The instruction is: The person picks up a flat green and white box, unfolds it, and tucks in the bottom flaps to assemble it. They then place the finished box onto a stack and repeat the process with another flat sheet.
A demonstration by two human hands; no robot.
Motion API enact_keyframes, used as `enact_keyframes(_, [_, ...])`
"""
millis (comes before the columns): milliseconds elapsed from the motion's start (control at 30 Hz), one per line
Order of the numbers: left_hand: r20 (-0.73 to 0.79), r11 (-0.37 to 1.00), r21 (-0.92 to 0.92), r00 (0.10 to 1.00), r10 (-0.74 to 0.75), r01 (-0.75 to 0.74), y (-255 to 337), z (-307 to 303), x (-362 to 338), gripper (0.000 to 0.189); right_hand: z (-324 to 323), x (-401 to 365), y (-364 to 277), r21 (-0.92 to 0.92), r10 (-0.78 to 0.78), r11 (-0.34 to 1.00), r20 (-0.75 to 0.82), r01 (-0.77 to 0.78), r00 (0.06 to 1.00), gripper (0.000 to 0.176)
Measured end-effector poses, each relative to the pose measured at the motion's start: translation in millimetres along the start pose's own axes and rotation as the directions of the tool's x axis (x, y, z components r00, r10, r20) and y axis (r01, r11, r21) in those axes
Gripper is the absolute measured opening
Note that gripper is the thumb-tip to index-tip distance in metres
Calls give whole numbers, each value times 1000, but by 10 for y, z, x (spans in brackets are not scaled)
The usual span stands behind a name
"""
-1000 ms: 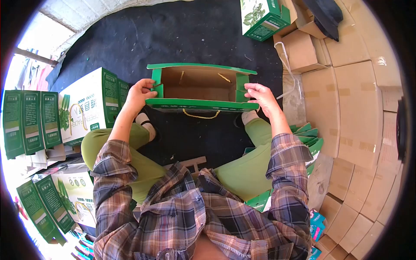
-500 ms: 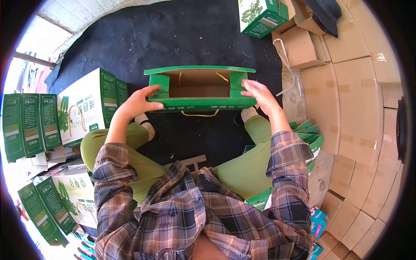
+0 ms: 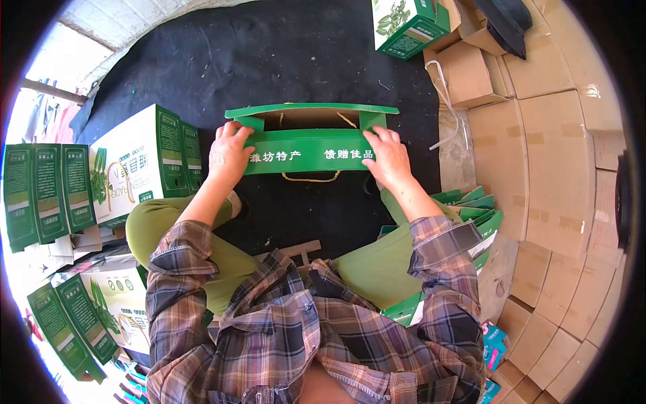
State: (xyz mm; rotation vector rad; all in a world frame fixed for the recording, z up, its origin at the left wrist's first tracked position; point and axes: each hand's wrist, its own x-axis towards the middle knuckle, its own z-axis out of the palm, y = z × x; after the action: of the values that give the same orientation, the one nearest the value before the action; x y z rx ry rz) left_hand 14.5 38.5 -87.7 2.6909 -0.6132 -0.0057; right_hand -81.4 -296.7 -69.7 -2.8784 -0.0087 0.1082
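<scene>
A green cardboard gift box (image 3: 311,149) stands in front of me, its near flap with white printed characters tilted inward over part of the opening. The far flap (image 3: 311,108) stays raised along the back edge, and brown cardboard shows inside. My left hand (image 3: 231,153) grips the near flap's left end, fingers curled over the top edge. At its right end my right hand (image 3: 389,156) holds the same flap, thumb on the printed face. A yellow rope handle (image 3: 311,178) hangs out on the near side, and another bit of cord shows inside.
Finished-looking green and white boxes (image 3: 128,165) stand at the left, with more (image 3: 114,306) below them. Flat green cartons (image 3: 478,209) lie by my right knee. Brown cartons (image 3: 555,175) are stacked along the right, and a green box (image 3: 410,27) sits at the top right.
The near flap has swung up and inward, so its printed face now shows and the opening is narrower. Both hands have moved inward onto the flap's ends.
</scene>
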Motion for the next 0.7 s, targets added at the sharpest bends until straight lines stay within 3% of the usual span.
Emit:
enact_keyframes(33, [26, 1000, 10, 999, 28, -28, 24, -3, -1, 39, 35, -2, -28, -25, -14, 1000, 29, 15, 999, 74])
enact_keyframes(133, [92, 998, 15, 994, 62, -63, 90, 38, -51, 36, -9, -46, -168, -49, -30, 998, 86, 34, 996, 84])
enact_keyframes(167, [132, 998, 24, 990, 54, -58, 114, 32, -64, 46, 10, -53, -191, -88, -15, 996, 115, 25, 993, 92])
enact_keyframes(200, [133, 998, 24, 990, 55, -58, 165, -10, -84, 46, 33, -55, -193, -87, -14, 996, 115, 25, 993, 92])
enact_keyframes(300, [230, 984, 130, 969, 92, -125, 291, -61, -136, 82, 105, -55, -185, -148, -30, 988, 80, 41, 996, 92])
enact_keyframes(400, [250, 947, 272, 963, 99, -168, 351, -23, -170, 86, 135, -40, -189, -167, -32, 985, 55, 41, 998, 92])
enact_keyframes(700, [218, 957, 226, 967, 135, -185, 293, 11, -156, 83, 33, -14, -215, -158, -37, 986, 76, 48, 996, 79])
